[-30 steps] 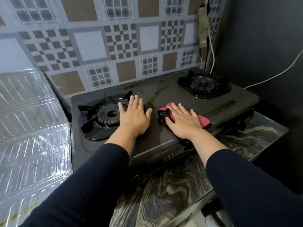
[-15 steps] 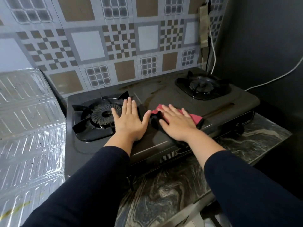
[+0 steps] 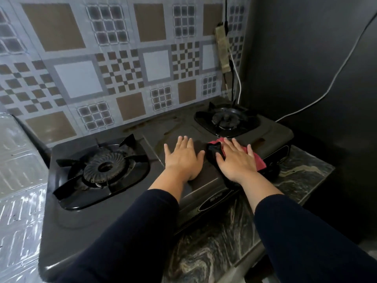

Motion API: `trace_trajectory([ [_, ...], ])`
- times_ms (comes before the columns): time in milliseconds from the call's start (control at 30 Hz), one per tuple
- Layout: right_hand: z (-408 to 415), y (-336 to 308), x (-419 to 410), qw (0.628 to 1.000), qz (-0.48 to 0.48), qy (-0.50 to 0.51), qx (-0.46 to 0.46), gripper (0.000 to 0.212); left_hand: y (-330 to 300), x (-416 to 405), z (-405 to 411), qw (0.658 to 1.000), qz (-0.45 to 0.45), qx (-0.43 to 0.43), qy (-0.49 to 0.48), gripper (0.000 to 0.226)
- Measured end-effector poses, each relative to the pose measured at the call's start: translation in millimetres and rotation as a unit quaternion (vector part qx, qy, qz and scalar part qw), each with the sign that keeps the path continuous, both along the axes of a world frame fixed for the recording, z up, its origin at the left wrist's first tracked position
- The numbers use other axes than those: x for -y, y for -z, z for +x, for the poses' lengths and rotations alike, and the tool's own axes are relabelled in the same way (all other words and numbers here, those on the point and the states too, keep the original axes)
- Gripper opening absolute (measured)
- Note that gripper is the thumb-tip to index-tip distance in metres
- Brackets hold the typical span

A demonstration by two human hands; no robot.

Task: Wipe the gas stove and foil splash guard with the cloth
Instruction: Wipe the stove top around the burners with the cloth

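**Cloth pressed flat on the stove's middle panel**

While the red-and-black cloth (image 3: 257, 160) lies just right of the frame's centre on the gas stove (image 3: 81, 221), the right hand (image 3: 236, 160) covers most of it, palm down with fingers straight and spread, pressing rather than clutching. A dark fold of the cloth pokes out at the hand's left edge and a red corner shows at its right, close to the stove's front edge. Just beside it, toward the centre of the frame, the left hand (image 3: 182, 158) rests flat on the bare stove top, fingers likewise extended and holding nothing; its thumb nearly reaches the cloth's dark fold. Both forearms wear dark sleeves that enter from the bottom of the frame.

Left of the hands sits the left burner (image 3: 102, 168) with its black pan support, and above and to the right of the hands is the right burner (image 3: 225, 120). Streaks and smears mark the stove surface between the burners, near the back edge. At the far left edge of the frame stands the foil splash guard (image 3: 18, 180), shiny and ribbed. Behind the stove, a wall covering (image 3: 114, 64) of grey and brown squares fills the upper frame. A white cable (image 3: 334, 78) runs across the dark wall in the upper right. Below the stove, a marbled countertop (image 3: 214, 248) shows at lower centre.
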State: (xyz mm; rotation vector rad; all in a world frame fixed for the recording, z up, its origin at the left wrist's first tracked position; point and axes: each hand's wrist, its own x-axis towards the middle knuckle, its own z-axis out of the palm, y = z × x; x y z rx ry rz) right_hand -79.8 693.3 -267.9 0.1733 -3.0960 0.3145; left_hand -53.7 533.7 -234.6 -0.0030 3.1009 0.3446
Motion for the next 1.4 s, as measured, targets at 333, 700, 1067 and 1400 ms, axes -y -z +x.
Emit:
trace_trajectory([
  [333,-72.7,0.1,-77.4,0.991,-0.002,0.133,0.020,0.060,36.6,-42.0,-11.7,0.990,-0.025,-0.133,-0.044,0.072],
  [700,-139.3,-13.9,-126.7,0.988,0.028,0.136,0.074,0.060,40.5,-43.1,-17.4,0.991,-0.019,-0.115,-0.067,0.078],
  [1067,-71.1,-2.8,-79.9,0.996,0.009,0.090,0.020,0.064,35.8,-47.6,-11.7,0.993,-0.007,-0.111,-0.045,0.077],
  [1400,-6.0,-4.1,13.8,1.000,0.003,-0.011,0.024,0.064,19.1,-14.9,-9.6,0.996,0.048,-0.066,-0.043,0.070],
])
